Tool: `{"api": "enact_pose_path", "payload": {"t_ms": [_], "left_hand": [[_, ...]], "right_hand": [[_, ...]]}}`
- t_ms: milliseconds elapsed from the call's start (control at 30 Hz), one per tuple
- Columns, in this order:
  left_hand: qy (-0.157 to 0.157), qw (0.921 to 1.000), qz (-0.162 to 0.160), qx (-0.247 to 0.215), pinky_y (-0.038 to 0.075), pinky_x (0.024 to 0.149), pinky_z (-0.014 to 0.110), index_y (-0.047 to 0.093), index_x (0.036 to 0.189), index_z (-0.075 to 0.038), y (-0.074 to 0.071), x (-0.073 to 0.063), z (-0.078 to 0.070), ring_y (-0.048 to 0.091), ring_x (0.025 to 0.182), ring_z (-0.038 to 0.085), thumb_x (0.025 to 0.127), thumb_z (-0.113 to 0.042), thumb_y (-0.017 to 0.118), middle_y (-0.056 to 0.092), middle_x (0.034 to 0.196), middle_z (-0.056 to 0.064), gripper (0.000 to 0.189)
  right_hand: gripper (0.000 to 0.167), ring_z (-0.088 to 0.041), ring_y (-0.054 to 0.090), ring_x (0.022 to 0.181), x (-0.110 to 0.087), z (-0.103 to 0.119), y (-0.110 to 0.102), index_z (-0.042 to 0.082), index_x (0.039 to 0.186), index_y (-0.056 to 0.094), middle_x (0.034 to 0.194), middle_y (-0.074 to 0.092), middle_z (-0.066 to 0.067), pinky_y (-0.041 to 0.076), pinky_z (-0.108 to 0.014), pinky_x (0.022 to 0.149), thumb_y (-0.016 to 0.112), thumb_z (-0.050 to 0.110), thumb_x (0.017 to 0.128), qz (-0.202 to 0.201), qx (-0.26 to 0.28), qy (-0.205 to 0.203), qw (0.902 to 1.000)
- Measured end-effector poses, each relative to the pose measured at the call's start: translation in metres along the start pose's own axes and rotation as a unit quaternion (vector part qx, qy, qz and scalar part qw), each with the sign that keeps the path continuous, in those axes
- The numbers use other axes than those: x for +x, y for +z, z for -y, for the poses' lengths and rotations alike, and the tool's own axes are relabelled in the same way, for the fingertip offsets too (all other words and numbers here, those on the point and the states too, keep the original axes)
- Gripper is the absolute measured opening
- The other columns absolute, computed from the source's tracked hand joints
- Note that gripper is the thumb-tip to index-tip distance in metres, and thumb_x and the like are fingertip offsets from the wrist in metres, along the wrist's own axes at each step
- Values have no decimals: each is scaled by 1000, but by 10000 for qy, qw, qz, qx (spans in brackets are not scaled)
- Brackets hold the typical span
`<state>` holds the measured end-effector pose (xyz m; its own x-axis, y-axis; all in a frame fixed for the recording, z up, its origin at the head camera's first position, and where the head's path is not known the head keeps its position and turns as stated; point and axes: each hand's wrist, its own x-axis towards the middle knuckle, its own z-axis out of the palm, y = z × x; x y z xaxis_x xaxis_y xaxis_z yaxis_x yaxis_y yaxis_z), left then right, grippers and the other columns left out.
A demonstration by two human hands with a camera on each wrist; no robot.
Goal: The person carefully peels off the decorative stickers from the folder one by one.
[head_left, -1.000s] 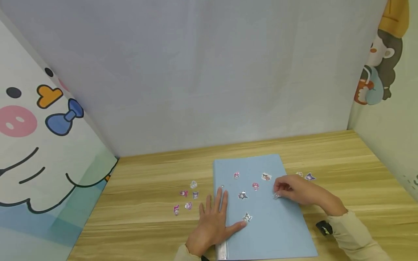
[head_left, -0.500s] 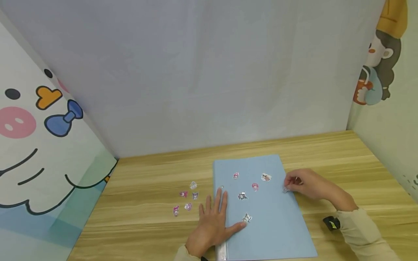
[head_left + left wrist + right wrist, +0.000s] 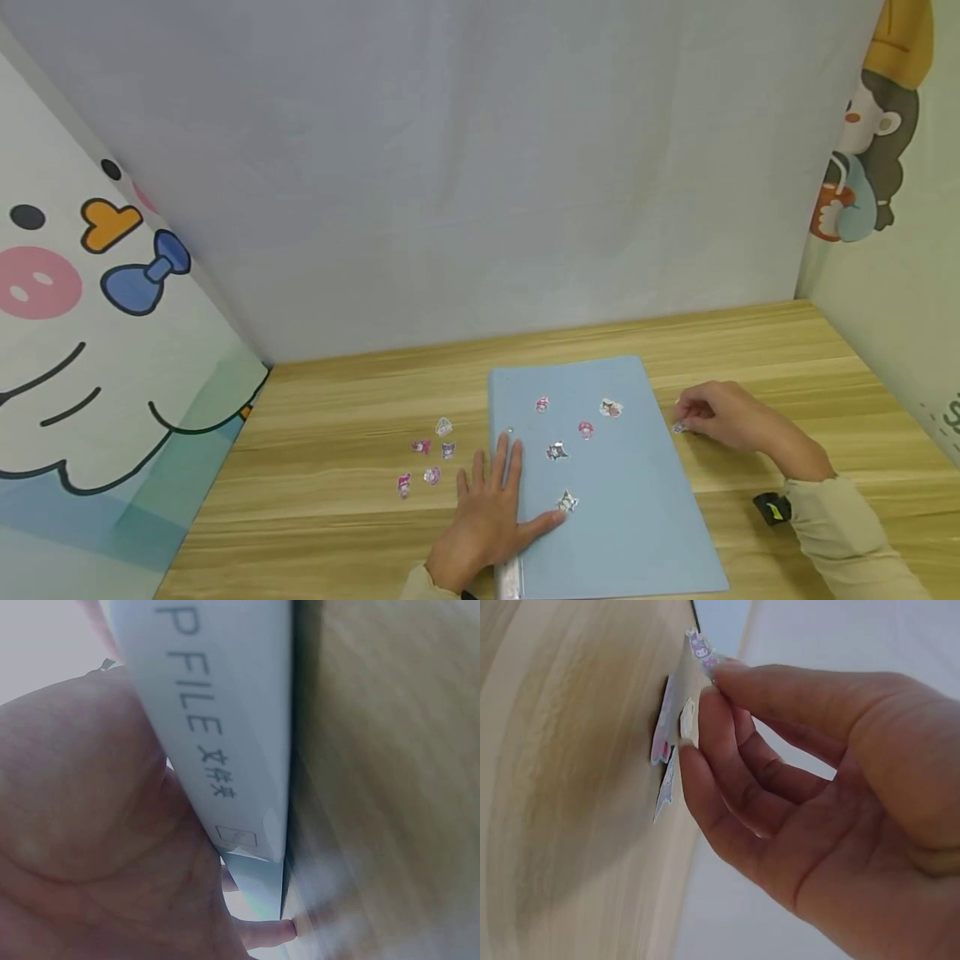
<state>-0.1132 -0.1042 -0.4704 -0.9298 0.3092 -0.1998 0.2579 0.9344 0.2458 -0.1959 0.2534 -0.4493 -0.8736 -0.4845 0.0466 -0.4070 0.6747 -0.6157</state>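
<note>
Blue folder (image 3: 630,533) lies at the head view's lower centre; I see the left hand (image 3: 486,518), straight-fingered, across its left edge. At lower right, the right hand (image 3: 726,418) pinches a sticker (image 3: 702,651); I think light grip avoids creasing.

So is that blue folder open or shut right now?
Shut. In the head view, the blue folder shows a single flat cover with stickers on it, and the left hand rests across its spine.

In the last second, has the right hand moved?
Yes, the right hand has moved rightward, from partly over the blue folder to beyond its right edge.
</note>
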Motion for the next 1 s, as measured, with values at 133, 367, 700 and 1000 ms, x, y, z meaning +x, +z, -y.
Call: {"api": "enact_pose_path", "payload": {"t_ms": [133, 367, 700, 1000], "left_hand": [[-12, 10000, 9, 6, 22, 114, 72, 19, 164, -6, 0, 0, 0, 19, 150, 52, 91, -77, 52, 10, 172, 14, 107], [17, 10000, -17, -33, 22, 114, 72, 19, 164, -6, -1, 0, 0, 19, 150, 52, 91, -77, 53, 11, 172, 14, 107], [31, 10000, -34, -85, 22, 113, 72, 20, 164, -5, -2, -2, 0, 19, 150, 52, 91, -76, 54, 11, 171, 15, 107], [49, 9999, -27, -85, 22, 113, 72, 19, 164, -5, -2, -1, 0, 19, 150, 52, 91, -76, 54, 11, 171, 15, 107]], "right_hand": [[10, -6, 57, 73, 0, -3, 2, 2, 87, 70, 82, 68, 3, 50, -26, 65, 70, -7, 90, -106, -61, 19, 9999], [14, -5, 55, 72, 1, -7, 7, 3, 84, 69, 80, 67, 4, 49, -27, 64, 70, -10, 88, -251, -181, -42, 9995], [12, -11, 54, 72, 2, -6, 11, 1, 87, 63, 79, 63, 1, 47, -28, 63, 74, -5, 89, -361, -186, 205, 9990], [16, -9, 48, 69, 0, -2, 10, 5, 82, 63, 76, 58, 3, 43, -27, 62, 76, 3, 90, -223, -156, 414, 9988]]}}
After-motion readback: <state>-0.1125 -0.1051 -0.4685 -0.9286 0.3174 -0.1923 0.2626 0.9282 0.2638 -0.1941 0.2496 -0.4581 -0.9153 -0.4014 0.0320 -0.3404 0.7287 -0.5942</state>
